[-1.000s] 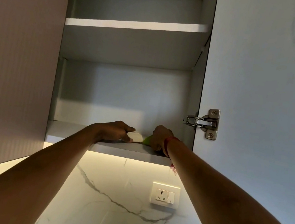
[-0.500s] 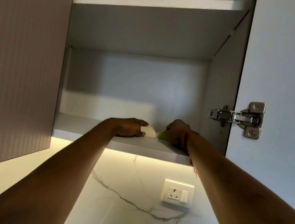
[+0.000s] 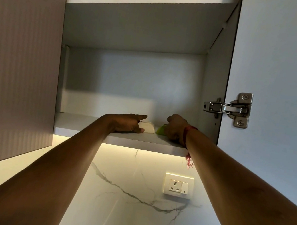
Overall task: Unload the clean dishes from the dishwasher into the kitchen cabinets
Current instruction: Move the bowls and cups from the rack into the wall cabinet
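Placing step, lower shelf (image 3: 84,125). I log left hand (image 3: 127,123) pinching white dish (image 3: 148,128) mid-shelf; right hand (image 3: 176,128) curled round green dish (image 3: 161,130) nearer shelf's right end. Next, I judge: release, withdraw.

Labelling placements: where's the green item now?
Head view: green item on the bottom shelf, right of centre, in the right hand, beside the white dish.

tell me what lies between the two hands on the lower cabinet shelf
Head view: a white flat dish in the left hand and a lime-green piece in the right hand, close together.
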Motion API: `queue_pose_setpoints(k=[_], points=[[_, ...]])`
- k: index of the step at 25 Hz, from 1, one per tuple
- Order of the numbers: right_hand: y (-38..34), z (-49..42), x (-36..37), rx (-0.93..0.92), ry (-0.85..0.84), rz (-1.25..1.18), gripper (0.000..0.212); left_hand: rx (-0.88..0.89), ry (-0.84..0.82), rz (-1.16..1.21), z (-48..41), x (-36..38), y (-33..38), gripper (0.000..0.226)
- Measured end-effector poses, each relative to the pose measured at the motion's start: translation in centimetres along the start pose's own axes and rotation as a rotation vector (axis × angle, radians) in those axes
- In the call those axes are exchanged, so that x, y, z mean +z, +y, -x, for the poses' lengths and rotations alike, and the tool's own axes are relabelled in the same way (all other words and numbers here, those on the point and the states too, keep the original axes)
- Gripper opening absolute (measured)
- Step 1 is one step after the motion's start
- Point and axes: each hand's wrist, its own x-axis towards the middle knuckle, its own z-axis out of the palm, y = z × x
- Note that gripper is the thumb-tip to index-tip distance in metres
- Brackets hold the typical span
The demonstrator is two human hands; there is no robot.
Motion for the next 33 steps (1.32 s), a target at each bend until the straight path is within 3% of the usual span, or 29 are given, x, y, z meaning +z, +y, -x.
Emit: queue_pose_setpoints(k=[5,8,10,17,24,29,33], points=[[-0.6,1.4,-0.4,-0.015,0.001,0.027,0.045,0.018,0.091,0.228,0.6,0.0,-0.2,0.063],[-0.8,2.2,0.2,-0.052,-0.016,0.101,0.077,0.097,0.264,-0.033,1.3,0.3,-0.3,0.055],[-0.8,3.0,0.5,-0.120,0.011,0.116,0.085,0.145,0.356,-0.199,1.5,0.6,-0.4,0.056],[-0.3,6.4,1.4,-0.398,0.359,0.335,0.065,0.232,0.581,-0.327,2.3,1.1,-0.3,0.063],[1.6,13.7,1.7,-0.550,0.363,0.326,0.064,0.371,0.633,-0.458,10.1,5.6,3.1,0.069],[5.7,22.1,0.7,-0.556,0.333,0.276,0.065,0.432,0.729,-0.374,16.2,11.7,5.5,0.070],[11.8,31.0,-0.2,-0.520,0.258,0.231,0.067,0.424,0.683,-0.256,21.3,19.3,8.9,0.063]])
